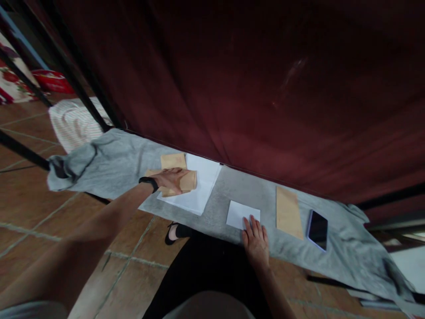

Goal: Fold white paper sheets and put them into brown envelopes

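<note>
R hand [256, 243]: nearest unit. Palm down, fingers slightly spread, tips resting on near-R corner of sm. white sheet [239, 212]; no pinch visible. Sheet lies flat on gray cloth-covered surface [250, 184]. To its R: brown paper piece [288, 212], flat, then phone [318, 230], screen dark, just beside it. Neither is touched.

L hand [170, 178], farther out: palm down over brown paper bundle [190, 180], thumb spread away from fingers; underside hidden. Bundle sits partly on lg. white sheets [207, 175]. Second brown piece [173, 160] shows just beyond.

Step in hand (judged): paper handling — L hand on brown stock, R hand steadying sm. sheet. Next move, if a piece is to be lifted, calls for thumb under one edge w/ opp. hand holding adj. paper flat; thin stock may slide or crease.

Bkgd.: maroon curtain [249, 88] behind surface; striped cloth [78, 119] far L.
</note>
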Motion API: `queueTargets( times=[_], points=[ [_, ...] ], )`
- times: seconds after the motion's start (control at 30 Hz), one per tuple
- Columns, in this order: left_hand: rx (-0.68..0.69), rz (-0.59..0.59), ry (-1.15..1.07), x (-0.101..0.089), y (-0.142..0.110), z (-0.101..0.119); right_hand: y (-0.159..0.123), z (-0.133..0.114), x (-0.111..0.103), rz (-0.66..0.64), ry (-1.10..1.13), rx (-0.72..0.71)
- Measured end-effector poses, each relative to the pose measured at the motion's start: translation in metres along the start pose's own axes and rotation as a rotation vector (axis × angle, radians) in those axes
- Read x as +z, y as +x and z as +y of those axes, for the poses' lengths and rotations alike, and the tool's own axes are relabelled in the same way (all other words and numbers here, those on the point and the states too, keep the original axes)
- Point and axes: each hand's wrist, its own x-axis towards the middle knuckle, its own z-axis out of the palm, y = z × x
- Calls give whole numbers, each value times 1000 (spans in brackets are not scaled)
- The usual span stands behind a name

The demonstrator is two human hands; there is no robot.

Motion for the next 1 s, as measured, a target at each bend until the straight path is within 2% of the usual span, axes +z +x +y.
queueTargets(
  times=[0.2, 0.33, 0.47, 0.57, 0.67, 0.77, 0.87, 1.0],
  points=[
    [-1, 75, 60, -2, -4, 8, 1, 0, -1, 13, -7, -1],
    [-6, 175, 119, 2, -4, 11, 1, 0, -1, 18, -18, -5],
    [29, 261, 144, 0, -16, 31, 1, 0, -1, 22, -18, 1],
    [110, 347, 172, -3, -30, 66, 2, -1, -1, 17, -16, 7],
    [226, 424, 182, 3, -41, 115, 2, -2, -2, 4, -18, 16],
    [342, 389, 179, 26, -41, 166, 3, -3, -4, -7, -2, 25],
    [463, 324, 183, 57, -32, 207, 2, -1, -6, -17, 39, 21],
    [538, 267, 172, 83, -21, 231, 1, 8, -7, -27, 153, 12]
  ],
)
